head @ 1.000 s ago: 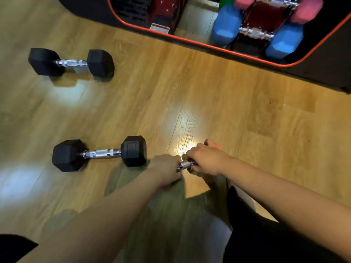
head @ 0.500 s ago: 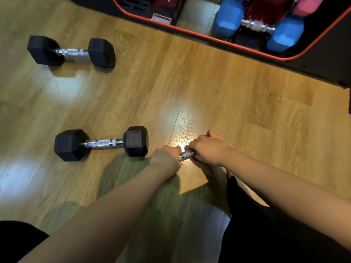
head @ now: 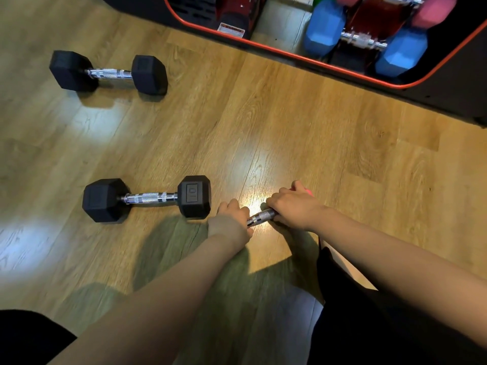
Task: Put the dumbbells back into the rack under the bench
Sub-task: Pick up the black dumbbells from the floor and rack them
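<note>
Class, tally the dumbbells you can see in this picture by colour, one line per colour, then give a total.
Black: 2, the far black dumbbell and the near black dumbbell, both on the floor
Blue: 1, the blue dumbbell in the rack
Pink: 1, the pink dumbbell in the rack
Held dumbbell, heads hidden by both hands: 1
Total: 5

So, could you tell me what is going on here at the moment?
A person is crouched over a wooden floor, both hands closed on the chrome handle of one dumbbell: the left hand and the right hand cover its ends, with a bit of pink showing past the right hand. It sits low, at or near the floor. Two black hex dumbbells lie to the left, a near one and a far one. The rack under the bench already holds blue and pink dumbbells.
</note>
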`<move>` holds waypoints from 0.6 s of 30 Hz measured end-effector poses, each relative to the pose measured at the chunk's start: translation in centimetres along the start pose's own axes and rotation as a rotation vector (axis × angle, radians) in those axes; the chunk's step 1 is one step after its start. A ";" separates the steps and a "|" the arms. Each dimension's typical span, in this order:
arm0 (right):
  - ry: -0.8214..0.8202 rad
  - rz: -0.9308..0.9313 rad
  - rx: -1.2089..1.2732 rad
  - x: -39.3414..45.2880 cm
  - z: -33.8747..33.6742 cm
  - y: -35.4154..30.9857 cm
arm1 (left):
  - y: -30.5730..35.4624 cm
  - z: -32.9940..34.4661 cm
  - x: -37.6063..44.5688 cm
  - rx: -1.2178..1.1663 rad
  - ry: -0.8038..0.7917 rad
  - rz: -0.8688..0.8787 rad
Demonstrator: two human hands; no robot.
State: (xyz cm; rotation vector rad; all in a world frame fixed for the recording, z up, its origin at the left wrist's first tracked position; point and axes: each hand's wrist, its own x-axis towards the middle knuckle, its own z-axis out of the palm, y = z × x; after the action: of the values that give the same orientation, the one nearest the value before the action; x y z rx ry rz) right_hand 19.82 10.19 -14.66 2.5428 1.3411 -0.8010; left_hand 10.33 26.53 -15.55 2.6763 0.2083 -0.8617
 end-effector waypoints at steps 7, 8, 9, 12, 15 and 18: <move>-0.017 -0.040 -0.021 -0.1 -0.5 0.4 | -0.3 -0.1 0.3 -0.077 0.002 -0.026; -0.001 -0.043 -0.022 0.0 -0.6 0.6 | -0.4 -0.5 0.6 -0.074 0.011 -0.018; 0.014 -0.043 -0.021 -0.1 -0.7 0.9 | -0.4 -1.1 1.0 -0.071 0.024 -0.011; 0.065 -0.012 -0.010 -0.6 -1.6 2.4 | 0.3 -3.9 2.1 -0.021 0.072 0.044; 0.134 0.064 0.000 -1.6 -3.6 4.6 | 1.9 -7.2 3.1 0.054 0.182 0.151; 0.226 0.140 0.024 -3.0 -6.2 7.2 | 4.2 -11.1 4.5 0.166 0.287 0.246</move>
State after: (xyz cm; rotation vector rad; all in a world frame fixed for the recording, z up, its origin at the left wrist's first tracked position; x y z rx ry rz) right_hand 26.66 6.17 -8.59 2.7772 1.1988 -0.5205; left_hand 20.95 26.57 -8.65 2.8929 -0.1325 -0.4360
